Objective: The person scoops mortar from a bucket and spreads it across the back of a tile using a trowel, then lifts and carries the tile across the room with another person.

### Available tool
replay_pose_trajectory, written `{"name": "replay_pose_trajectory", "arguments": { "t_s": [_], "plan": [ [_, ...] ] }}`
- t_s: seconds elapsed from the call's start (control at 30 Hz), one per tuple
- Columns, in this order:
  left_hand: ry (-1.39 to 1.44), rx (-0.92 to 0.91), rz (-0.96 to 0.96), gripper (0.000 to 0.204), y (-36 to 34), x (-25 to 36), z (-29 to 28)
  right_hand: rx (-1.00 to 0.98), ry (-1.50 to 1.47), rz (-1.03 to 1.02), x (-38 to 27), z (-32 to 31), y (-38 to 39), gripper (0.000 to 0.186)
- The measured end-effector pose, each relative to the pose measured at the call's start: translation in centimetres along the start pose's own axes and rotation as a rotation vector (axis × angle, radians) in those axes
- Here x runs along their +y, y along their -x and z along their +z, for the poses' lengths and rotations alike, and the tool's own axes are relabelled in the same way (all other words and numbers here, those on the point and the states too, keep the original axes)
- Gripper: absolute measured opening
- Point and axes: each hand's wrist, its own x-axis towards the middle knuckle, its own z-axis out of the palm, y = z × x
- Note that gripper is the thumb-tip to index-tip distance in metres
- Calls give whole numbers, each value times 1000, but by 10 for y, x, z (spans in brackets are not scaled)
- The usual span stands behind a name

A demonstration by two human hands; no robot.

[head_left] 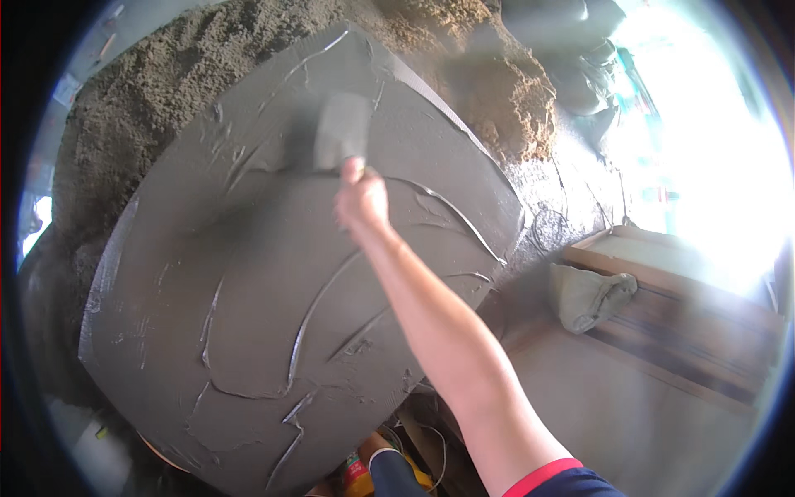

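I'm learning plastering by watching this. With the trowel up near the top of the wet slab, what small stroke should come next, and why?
Probably draw the flat grey trowel in the right hand down and rightward across the wet grey mortar slab: curved raised ridges remain just beside the hand, and the surface there looks unsmoothed.

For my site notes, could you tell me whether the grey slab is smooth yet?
Not smooth: curved ridges cross the wet grey slab below the trowel.

The slab (248, 315) of wet grey mortar is the working face. It carries curved ridge marks and a steel trowel (341, 131) laid flat on its upper part. Coarse sandy fill (132, 108) borders the slab along its top and left. At right, the floor (613, 414) bears a wooden frame (687, 331), with a crumpled grey sack (590, 294) lying on the frame's near edge.
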Motion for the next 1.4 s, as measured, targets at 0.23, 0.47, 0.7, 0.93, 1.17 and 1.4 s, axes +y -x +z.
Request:
{"name": "replay_pose_trajectory", "arguments": {
  "t_s": [0.23, 0.47, 0.7, 0.93, 1.17, 1.4],
  "plan": [
    [-24, -68, -25, 103, 4, 7, 0, -426, 741, -491, -3, 23, 40, 47],
    [-59, -111, -17, 104, 12, 20, -8, 211, 645, -216, -33, -64, -69, 51],
    [-64, -94, 11, 105, 15, 27, -4, 287, 540, 33, 20, -174, -108, 59],
    [-75, -73, 19, 106, 13, 18, 4, 369, 332, 147, 100, -291, -99, 53],
    [-3, -78, 25, 106, 13, 17, 2, 691, 883, 87, 186, -370, -76, 57],
    [-21, -60, 22, 106, 15, 4, 11, 341, 184, -144, 107, -259, -81, 38]
  ]
}}
